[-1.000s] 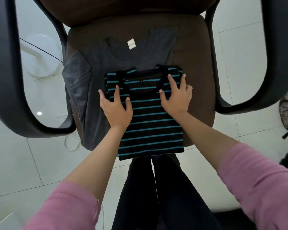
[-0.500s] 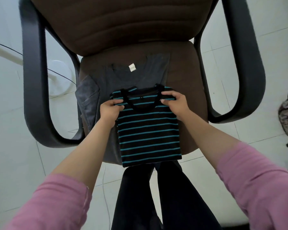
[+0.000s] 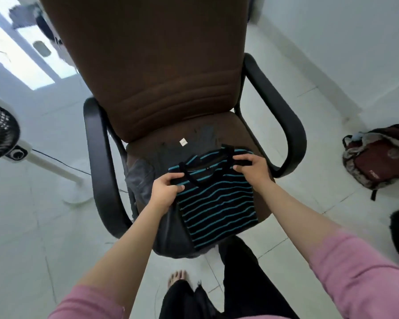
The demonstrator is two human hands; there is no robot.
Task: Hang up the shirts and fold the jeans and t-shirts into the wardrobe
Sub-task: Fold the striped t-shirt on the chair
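Note:
A folded black t-shirt with teal stripes [image 3: 219, 203] lies on the seat of a brown office chair [image 3: 161, 72]. My left hand [image 3: 165, 192] grips its upper left corner, beside the collar. My right hand [image 3: 253, 168] grips the upper right corner. The collar end looks lifted a little off the seat. Under it lies a dark grey t-shirt [image 3: 194, 140] with a white neck label, spread flat over the seat and hanging off the left edge.
Black armrests [image 3: 99, 162] curve on both sides of the seat. A white standing fan [image 3: 2, 134] is on the left, its pole and cable crossing the tiled floor. A maroon backpack [image 3: 378, 157] lies at the right. My legs and a bare foot are below.
My hands went from pressing flat on the striped t-shirt to gripping its top corners. The view pulled back and up, and the shirt now sits tilted toward the right.

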